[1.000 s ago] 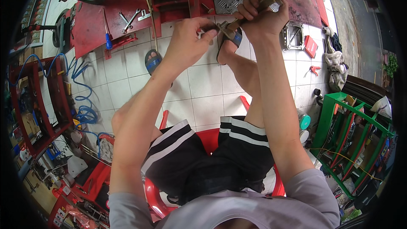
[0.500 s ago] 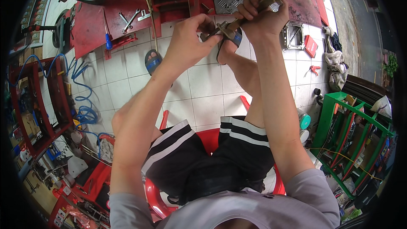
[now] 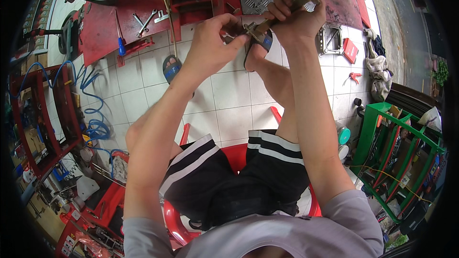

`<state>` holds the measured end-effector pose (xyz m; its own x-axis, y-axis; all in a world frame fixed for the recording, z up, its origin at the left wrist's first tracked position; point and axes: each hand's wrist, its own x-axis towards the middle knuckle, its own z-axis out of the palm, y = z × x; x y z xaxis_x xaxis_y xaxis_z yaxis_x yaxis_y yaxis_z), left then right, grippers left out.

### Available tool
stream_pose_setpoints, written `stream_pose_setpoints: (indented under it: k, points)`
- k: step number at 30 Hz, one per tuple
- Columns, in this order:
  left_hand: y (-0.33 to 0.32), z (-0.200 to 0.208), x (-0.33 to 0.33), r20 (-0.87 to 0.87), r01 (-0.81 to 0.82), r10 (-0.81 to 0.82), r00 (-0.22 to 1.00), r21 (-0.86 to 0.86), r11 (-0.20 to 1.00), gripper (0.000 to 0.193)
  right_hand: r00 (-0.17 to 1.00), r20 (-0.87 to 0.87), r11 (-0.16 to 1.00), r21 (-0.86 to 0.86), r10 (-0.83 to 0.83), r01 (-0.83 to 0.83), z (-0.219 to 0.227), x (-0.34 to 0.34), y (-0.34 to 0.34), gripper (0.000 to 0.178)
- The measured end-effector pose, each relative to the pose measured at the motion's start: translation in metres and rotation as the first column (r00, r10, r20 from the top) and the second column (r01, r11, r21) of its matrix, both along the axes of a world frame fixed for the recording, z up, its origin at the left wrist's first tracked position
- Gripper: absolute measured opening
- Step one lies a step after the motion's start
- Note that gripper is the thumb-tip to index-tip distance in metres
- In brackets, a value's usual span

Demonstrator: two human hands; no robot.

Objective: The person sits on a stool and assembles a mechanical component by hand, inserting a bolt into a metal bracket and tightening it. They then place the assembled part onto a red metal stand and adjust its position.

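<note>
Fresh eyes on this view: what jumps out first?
The right hand grips a brownish metal part near upper centre, with the left hand at its left end. Next, a bright green rack stands at lower right, and a coiled blue hose lies at left.

Red platform (image 3: 103, 26): spanners (image 3: 147, 23), blue-handled screwdriver (image 3: 121, 47). Tiled floor (image 3: 232, 91): red box (image 3: 351, 51).

Metal part (image 3: 301, 2) in hands (image 3: 214, 38) (image 3: 297, 25); screwdriver (image 3: 121, 47) left of wrenches (image 3: 147, 23) on platform (image 3: 101, 27).

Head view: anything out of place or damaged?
A red tool lies loose on the tiles, apart from the green rack: perhaps left out. The metal part in the right hand is too small to judge for damage.
</note>
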<state>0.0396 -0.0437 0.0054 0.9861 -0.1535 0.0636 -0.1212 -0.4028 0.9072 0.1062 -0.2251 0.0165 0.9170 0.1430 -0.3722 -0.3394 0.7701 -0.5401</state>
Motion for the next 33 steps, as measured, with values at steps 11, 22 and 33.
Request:
stream_pose_setpoints:
  k: [11, 22, 33]
  points:
    - [0.0002, -0.0011, 0.0013, 0.024, 0.007, -0.006, 1.0, -0.033, 0.999, 0.017, 1.0, -0.009, 1.0, -0.01, -0.012, 0.012, 0.0018, 0.0005, 0.001, 0.054]
    - [0.0034, -0.0065, 0.0029, -0.131, -0.024, 0.013, 0.991, -0.076, 0.997, 0.021, 1.0, 0.006, 1.0, -0.028, -0.012, 0.012, 0.0003, 0.0007, -0.0002, 0.055]
    - [0.0033, -0.0058, 0.0029, -0.04, -0.024, 0.023, 0.999, -0.007, 1.0, 0.023, 1.0, -0.007, 1.0, -0.006, -0.015, 0.015, 0.0011, 0.0003, -0.0001, 0.052]
